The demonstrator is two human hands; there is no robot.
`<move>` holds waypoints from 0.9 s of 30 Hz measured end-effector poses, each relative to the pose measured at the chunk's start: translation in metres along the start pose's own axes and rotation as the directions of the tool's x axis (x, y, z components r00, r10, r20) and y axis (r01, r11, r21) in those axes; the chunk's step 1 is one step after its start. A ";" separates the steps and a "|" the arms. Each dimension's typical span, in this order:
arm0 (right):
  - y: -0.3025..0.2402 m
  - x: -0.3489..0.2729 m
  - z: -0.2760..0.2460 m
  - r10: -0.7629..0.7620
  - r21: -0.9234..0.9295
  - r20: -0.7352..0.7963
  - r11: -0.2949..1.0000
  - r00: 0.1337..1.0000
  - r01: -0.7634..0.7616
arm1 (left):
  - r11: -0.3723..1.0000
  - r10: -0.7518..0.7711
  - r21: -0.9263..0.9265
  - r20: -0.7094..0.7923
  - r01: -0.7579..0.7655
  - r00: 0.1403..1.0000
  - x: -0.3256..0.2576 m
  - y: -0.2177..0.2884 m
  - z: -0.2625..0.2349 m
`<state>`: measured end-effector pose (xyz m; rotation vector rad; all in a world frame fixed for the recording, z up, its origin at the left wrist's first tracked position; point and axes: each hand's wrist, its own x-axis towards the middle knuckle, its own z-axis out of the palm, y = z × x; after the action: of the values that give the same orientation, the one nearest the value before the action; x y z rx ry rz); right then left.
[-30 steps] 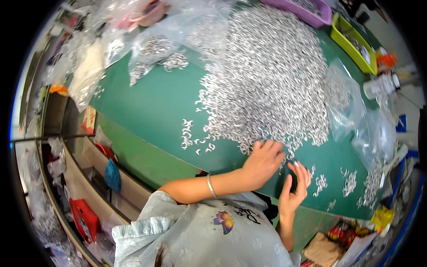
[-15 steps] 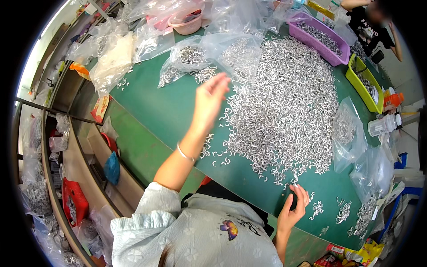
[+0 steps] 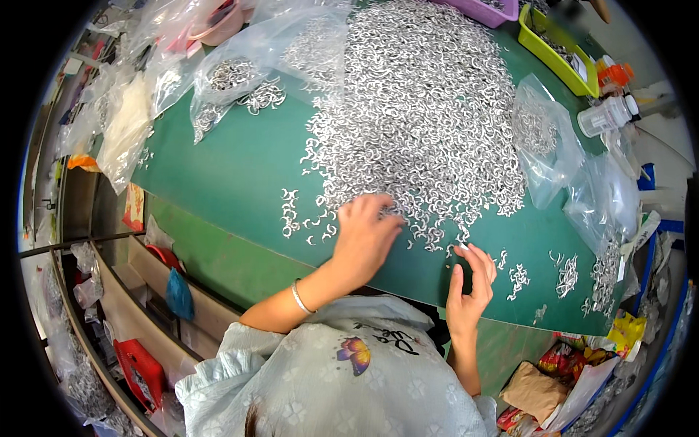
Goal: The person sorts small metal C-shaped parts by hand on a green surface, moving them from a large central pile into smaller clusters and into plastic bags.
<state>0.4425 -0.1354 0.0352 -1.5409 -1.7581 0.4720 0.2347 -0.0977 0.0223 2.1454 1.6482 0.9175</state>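
Observation:
A broad heap of small silvery curved metal pieces (image 3: 422, 109) covers much of the green table. My left hand (image 3: 366, 239), a bangle on its wrist, reaches over the heap's near left edge. Its fingers are loosely bent and slightly apart, with the tips down at the pieces; nothing held is visible. Just off the heap's near edge is my right hand (image 3: 472, 288), its thumb apart from the bent fingers. A few loose pieces (image 3: 463, 231) lie at its fingertips, and I see nothing in its grip.
Clear bags of metal parts lie at the far left (image 3: 231, 76) and on the right (image 3: 540, 135). Small groups of parts (image 3: 518, 280) sit near the right front edge. A lime-green basket (image 3: 557, 60), a purple basket (image 3: 477, 9) and a clear bottle (image 3: 606, 116) stand beyond.
My left hand has come back from beside the bags at the far left to the heap's near edge. My right hand stays in about the same place. The view has shifted.

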 end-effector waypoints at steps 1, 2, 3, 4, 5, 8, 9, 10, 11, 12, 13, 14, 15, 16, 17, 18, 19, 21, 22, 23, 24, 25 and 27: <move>0.001 -0.001 0.000 0.003 -0.001 -0.003 1.000 1.000 -0.003 | 1.000 -0.004 0.021 -0.028 0.005 1.000 0.003 -0.003 0.000; 0.001 -0.001 0.000 0.003 0.005 -0.008 1.000 1.000 -0.003 | 0.999 -0.009 0.041 -0.057 0.011 0.998 0.004 -0.004 0.000; 0.001 -0.001 0.002 0.002 0.016 -0.008 1.000 1.000 -0.002 | 1.000 0.027 0.003 -0.013 -0.027 1.000 0.004 0.000 0.002; 0.002 -0.001 0.003 0.002 0.027 -0.008 1.000 1.000 -0.002 | 0.997 0.065 -0.038 0.029 -0.064 0.997 0.003 0.007 0.005; 0.004 -0.001 0.006 -0.013 0.032 0.011 0.999 1.000 0.012 | 0.992 0.103 -0.081 0.069 -0.097 0.992 0.002 0.015 0.010; -0.007 0.010 0.012 -0.063 -0.034 0.083 0.997 0.995 0.066 | 0.984 0.175 -0.026 0.163 -0.174 0.971 -0.001 0.031 0.022; -0.003 0.009 0.013 -0.078 -0.087 0.120 0.992 0.990 0.089 | 0.985 0.169 -0.046 0.170 -0.164 0.971 -0.002 0.031 0.022; 0.000 0.008 0.012 -0.069 -0.116 0.109 0.990 0.992 0.082 | 0.986 0.163 -0.066 0.178 -0.153 0.970 -0.004 0.029 0.020; 0.005 0.006 0.010 -0.060 -0.144 0.098 0.987 0.993 0.074 | 0.986 0.156 -0.085 0.186 -0.142 0.970 -0.006 0.026 0.018; 0.009 0.003 0.007 -0.047 -0.176 0.084 0.982 0.995 0.061 | 0.993 0.118 -0.048 0.159 -0.112 0.980 -0.006 0.020 0.015; 0.014 0.000 0.003 -0.042 -0.183 0.054 0.982 0.998 0.051 | 0.997 0.081 -0.012 0.130 -0.080 0.988 -0.004 0.011 0.011; 0.016 -0.003 0.000 -0.009 -0.128 0.005 0.992 1.000 0.010 | 0.999 0.045 0.023 0.101 -0.047 0.994 -0.002 0.007 0.010; 0.016 -0.003 0.000 -0.004 -0.110 -0.002 0.994 1.000 0.004 | 1.000 0.006 0.030 0.060 -0.008 0.998 -0.002 0.009 0.010; 0.014 -0.002 0.001 0.001 -0.092 -0.008 0.996 1.000 -0.002 | 0.999 0.051 -0.007 0.088 -0.050 0.995 -0.003 0.013 0.011; 0.010 0.002 0.003 0.002 -0.070 0.042 0.998 0.999 0.001 | 0.995 0.096 -0.046 0.114 -0.091 0.989 -0.004 0.018 0.012; 0.006 0.006 0.005 -0.001 -0.049 0.088 0.999 0.996 0.006 | 0.987 0.146 -0.088 0.134 -0.135 0.980 -0.004 0.024 0.015; 0.006 0.005 0.006 -0.064 -0.095 0.132 0.993 0.989 0.077 | 0.980 0.168 -0.137 0.161 -0.147 0.972 -0.005 0.030 0.018; 0.009 0.001 0.005 -0.065 -0.134 0.126 0.988 0.990 0.082 | 0.992 0.115 -0.057 0.132 -0.109 0.984 -0.006 0.027 0.017; 0.011 -0.001 0.004 -0.064 -0.155 0.123 0.984 0.990 0.083 | 0.996 0.091 -0.020 0.116 -0.089 0.989 -0.006 0.024 0.016; 0.013 -0.001 0.001 -0.052 -0.147 0.091 0.987 0.994 0.065 | 0.999 0.034 0.020 0.079 -0.036 0.996 -0.003 0.020 0.012; 0.012 0.000 -0.002 -0.045 -0.132 0.062 0.990 0.997 0.053 | 0.998 0.039 0.040 0.054 -0.041 0.998 0.000 0.016 0.006; 0.013 -0.001 -0.003 -0.048 -0.135 0.021 0.990 0.999 0.050 | 0.998 0.044 0.047 0.042 -0.046 0.998 -0.001 0.015 0.005; 0.012 -0.002 -0.004 -0.039 -0.134 -0.002 0.990 0.999 0.038 | 0.998 0.067 0.011 0.064 -0.068 0.996 -0.003 0.018 0.007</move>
<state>0.4535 -0.1360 0.0293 -1.5951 -1.8448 0.3369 0.2524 -0.1051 0.0257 2.2273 1.5652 0.8503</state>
